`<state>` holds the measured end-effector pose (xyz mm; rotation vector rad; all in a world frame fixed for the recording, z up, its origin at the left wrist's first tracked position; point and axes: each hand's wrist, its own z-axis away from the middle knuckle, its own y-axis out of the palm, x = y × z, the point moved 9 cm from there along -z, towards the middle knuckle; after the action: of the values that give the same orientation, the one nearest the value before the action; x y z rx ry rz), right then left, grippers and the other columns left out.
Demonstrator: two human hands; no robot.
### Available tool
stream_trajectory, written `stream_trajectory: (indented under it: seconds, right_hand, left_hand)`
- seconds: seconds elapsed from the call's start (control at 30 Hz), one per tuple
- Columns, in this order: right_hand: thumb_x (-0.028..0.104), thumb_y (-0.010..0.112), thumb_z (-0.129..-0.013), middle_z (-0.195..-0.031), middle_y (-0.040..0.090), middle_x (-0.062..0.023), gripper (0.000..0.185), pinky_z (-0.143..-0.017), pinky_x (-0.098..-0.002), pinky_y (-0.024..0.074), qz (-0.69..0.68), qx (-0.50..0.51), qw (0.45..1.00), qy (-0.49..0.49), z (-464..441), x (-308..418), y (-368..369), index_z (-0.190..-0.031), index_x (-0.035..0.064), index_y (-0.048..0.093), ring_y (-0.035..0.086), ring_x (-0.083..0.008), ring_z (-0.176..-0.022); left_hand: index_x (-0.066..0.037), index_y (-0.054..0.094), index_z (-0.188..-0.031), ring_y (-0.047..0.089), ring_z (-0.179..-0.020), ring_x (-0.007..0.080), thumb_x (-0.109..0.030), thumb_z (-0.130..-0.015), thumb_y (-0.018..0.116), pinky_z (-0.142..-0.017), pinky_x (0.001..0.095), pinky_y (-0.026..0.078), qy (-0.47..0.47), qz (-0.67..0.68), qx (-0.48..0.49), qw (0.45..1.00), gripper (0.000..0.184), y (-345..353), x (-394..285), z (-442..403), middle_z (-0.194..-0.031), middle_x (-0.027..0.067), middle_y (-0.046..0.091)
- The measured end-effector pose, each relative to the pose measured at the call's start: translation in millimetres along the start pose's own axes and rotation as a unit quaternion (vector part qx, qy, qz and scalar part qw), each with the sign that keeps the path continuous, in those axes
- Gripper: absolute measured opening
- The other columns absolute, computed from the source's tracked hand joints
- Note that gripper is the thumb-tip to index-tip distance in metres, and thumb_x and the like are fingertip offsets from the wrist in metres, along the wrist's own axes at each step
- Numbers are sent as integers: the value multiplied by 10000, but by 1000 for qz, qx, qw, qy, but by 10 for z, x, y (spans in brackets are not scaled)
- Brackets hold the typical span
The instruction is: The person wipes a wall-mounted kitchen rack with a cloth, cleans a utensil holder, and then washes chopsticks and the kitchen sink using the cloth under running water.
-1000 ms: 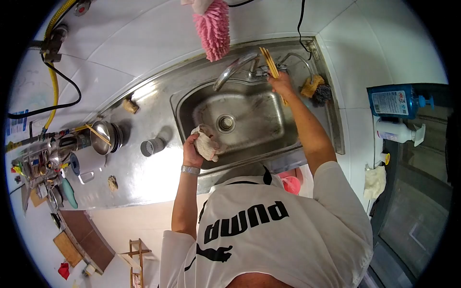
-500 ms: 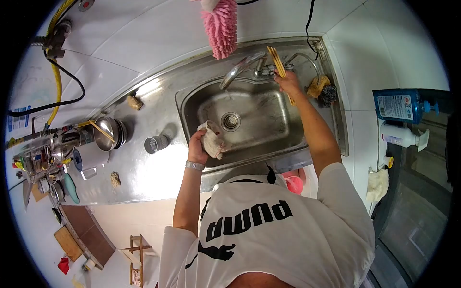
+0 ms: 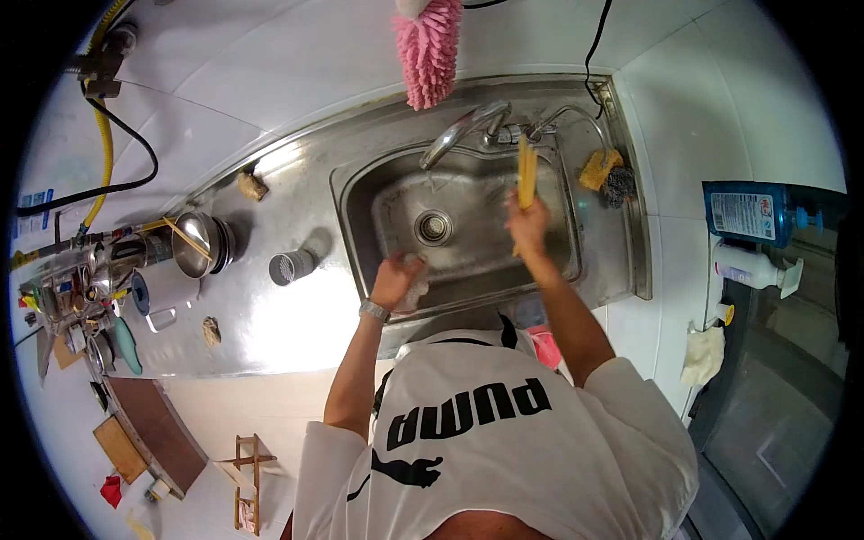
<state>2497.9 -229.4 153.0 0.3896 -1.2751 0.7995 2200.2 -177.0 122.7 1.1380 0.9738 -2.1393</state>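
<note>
Over the right part of the steel sink, my right hand is closed around a bundle of yellow chopsticks, their longer ends pointing toward the faucet. My left hand is at the sink's near left side, its fingers closed on a pale cloth. Much of the cloth is hidden beneath the hand. Between the two hands, the drain shows at the sink's bottom.
Left of the sink are a metal cup, stacked bowls and a white jug. Sponges lie at the back right. A pink duster hangs above. Bottles stand far right.
My right hand has brought the chopsticks away from the faucet, down over the sink. My left hand has turned over and shifted slightly right, now covering more of the cloth.
</note>
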Motion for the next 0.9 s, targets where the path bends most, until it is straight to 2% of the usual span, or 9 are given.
stream_trajectory:
  seconds: [0.03, 0.1, 0.2, 0.3, 0.4, 0.53, 0.73, 0.8, 0.9]
  right_hand:
    - [173, 589, -883, -733, 608, -17, 179, -431, -236, 415, -42, 56, 997, 19, 86, -146, 233, -974, 18, 593, 535, -83, -528]
    - [186, 591, -894, -690, 574, -15, 162, -403, -224, 395, -139, 164, 969, 119, 285, -176, 802, -925, 27, 591, 520, -71, -515]
    - [197, 571, -907, -700, 568, -34, 162, -478, -233, 408, -301, 358, 866, 178, 521, 91, 1611, -859, 43, 591, 507, -103, -543]
    - [196, 561, -909, -702, 568, -33, 161, -526, -246, 417, -324, 402, 837, 179, 559, 181, 1976, -849, 49, 590, 520, -112, -592]
    - [222, 568, -906, -705, 556, -29, 181, -550, -247, 423, -317, 425, 826, 191, 649, 161, 2131, -843, 53, 577, 508, -115, -609]
    - [239, 579, -898, -702, 550, -26, 191, -541, -252, 428, -302, 436, 825, 194, 694, 90, 2150, -840, 58, 570, 510, -123, -592]
    - [205, 619, -863, -682, 565, -32, 163, -478, -262, 426, -325, 369, 836, 244, 453, -17, 2082, -851, 45, 587, 536, -136, -555]
    - [228, 606, -877, -648, 524, -4, 183, -479, -242, 412, -351, 317, 844, 255, 252, -56, 2049, -924, 58, 561, 504, -123, -527]
    - [264, 588, -890, -627, 490, 7, 204, -480, -238, 379, -404, 294, 803, 326, 5, -88, 2021, -924, 67, 551, 461, -114, -515]
  left_hand:
    - [123, 550, -1024, 628, -796, 221, -345, -821, 629, -702, 329, 485, 74, -83, 18, 994, 516, 81, -43, -7, -850, 211, 637]
    - [104, 556, -1021, 647, -812, 243, -379, -744, 705, -696, 335, 487, -44, 37, 102, 993, 576, 330, -169, 28, -837, 211, 653]
    - [75, 564, -985, 650, -777, 237, -359, -706, 727, -670, 336, 487, -62, -24, 78, 995, 542, 302, -372, -90, -802, 167, 660]
    - [45, 574, -961, 631, -725, 219, -317, -713, 711, -653, 332, 482, -46, 80, 59, 994, 459, 270, -135, -319, -776, 144, 653]
    - [36, 526, -1032, 560, -744, 148, -144, -744, 649, -645, 294, 458, -71, 65, 169, 981, 362, 295, -87, -375, -813, 78, 602]
    - [5, 571, -965, 558, -748, 159, -165, -736, 635, -635, 319, 452, -51, 125, 168, 976, 291, 384, -44, -381, -817, 72, 604]
    - [41, 613, -781, 601, -660, 269, -236, -735, 561, -644, 367, 475, -107, -32, 129, 985, 286, 304, -17, -449, -707, 181, 621]
    - [76, 596, -782, 592, -660, 299, -249, -743, 545, -658, 368, 474, -161, -199, 161, 953, 331, 246, 8, -427, -717, 212, 607]
    - [60, 617, -748, 586, -644, 267, -237, -741, 571, -661, 348, 474, -158, -184, 197, 950, 301, 242, -58, -368, -700, 195, 610]
